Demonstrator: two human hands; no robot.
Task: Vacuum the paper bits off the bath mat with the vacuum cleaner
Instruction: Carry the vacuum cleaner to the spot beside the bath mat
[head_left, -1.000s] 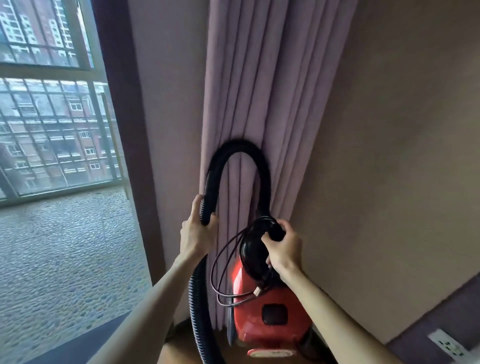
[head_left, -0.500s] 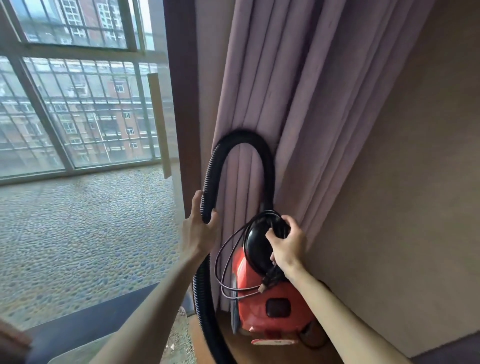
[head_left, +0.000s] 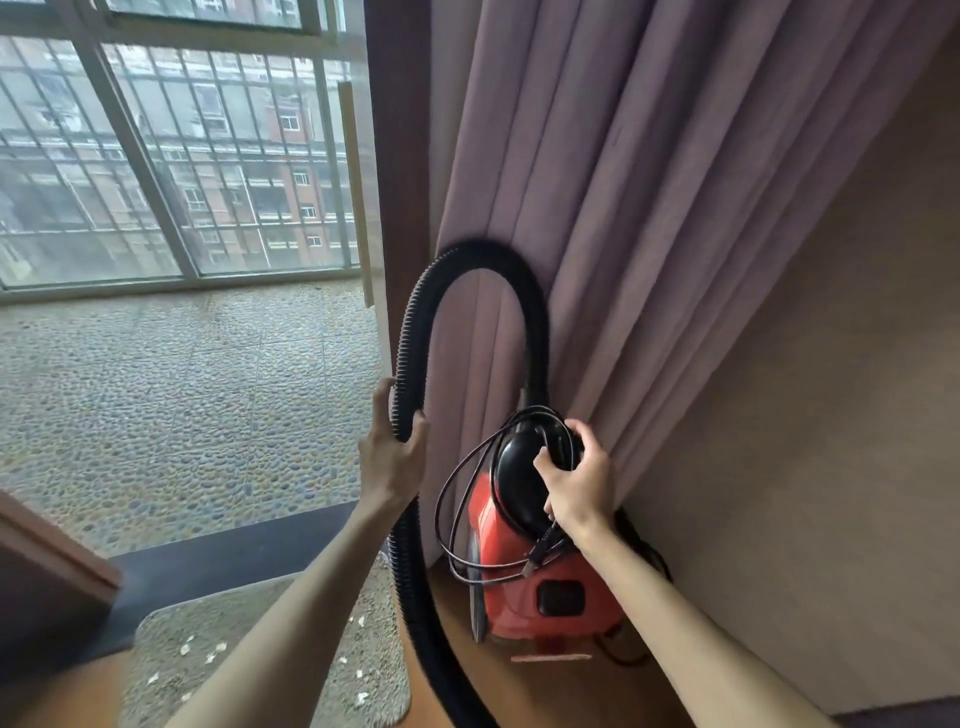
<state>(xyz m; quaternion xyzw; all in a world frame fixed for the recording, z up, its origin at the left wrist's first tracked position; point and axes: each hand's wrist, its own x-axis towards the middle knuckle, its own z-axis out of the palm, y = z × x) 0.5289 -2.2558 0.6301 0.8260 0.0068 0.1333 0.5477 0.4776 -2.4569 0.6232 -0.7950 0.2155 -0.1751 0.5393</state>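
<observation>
A red canister vacuum cleaner (head_left: 524, 587) with a black top stands on end against the curtain, its thin black power cord (head_left: 457, 499) looped loosely around it. My right hand (head_left: 576, 480) grips the black handle at its top. The ribbed black hose (head_left: 467, 270) arches up over the vacuum, and my left hand (head_left: 389, 452) grips the hose's left side. Below my left arm lies a grey speckled bath mat (head_left: 363, 670) with small white paper bits (head_left: 187, 649) scattered on it.
Mauve curtain (head_left: 649, 208) hangs behind the vacuum, with a tan wall (head_left: 831, 415) to the right. A pebble-tiled balcony floor (head_left: 182, 405) and a large window (head_left: 156, 156) lie left. A brown furniture corner (head_left: 47, 561) juts in at lower left. The floor is wood.
The view has turned left and downward, bringing the bath mat with paper bits and the brown furniture corner into sight. Both hands keep their grips on hose and handle.
</observation>
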